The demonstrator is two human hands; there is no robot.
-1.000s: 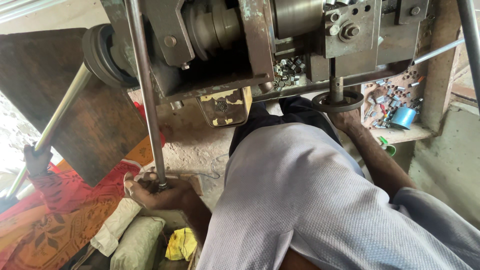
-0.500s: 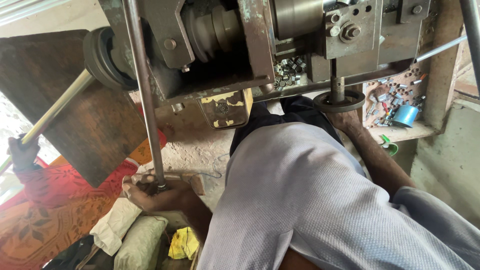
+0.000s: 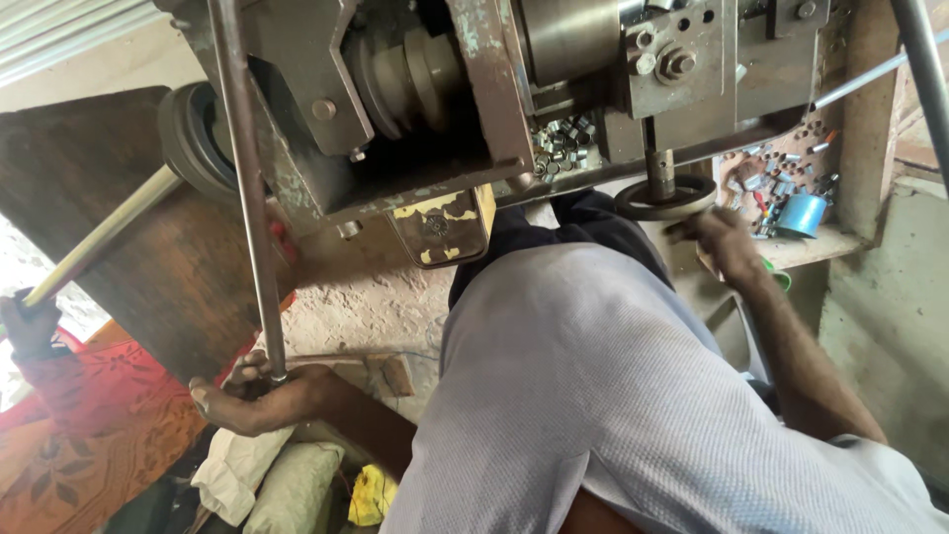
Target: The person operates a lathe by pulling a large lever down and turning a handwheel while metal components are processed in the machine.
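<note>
Hands well apart from where I watch: left hand (image 3: 259, 398) clamped round foot of near-upright steel rod (image 3: 247, 188), right hand (image 3: 725, 242) fingers on small handwheel (image 3: 664, 198)

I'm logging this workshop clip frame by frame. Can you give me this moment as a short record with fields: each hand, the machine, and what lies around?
Left hand: gripped around the lower end of a long metal rod
Right hand: on the dark round handwheel under the machine
Machine: worn metal body with a stepped pulley
Shelf: small metal parts, a blue cup
Floor, lower left: white sacks, red patterned cloth
Far left: another person's hand on a pale pole
</note>
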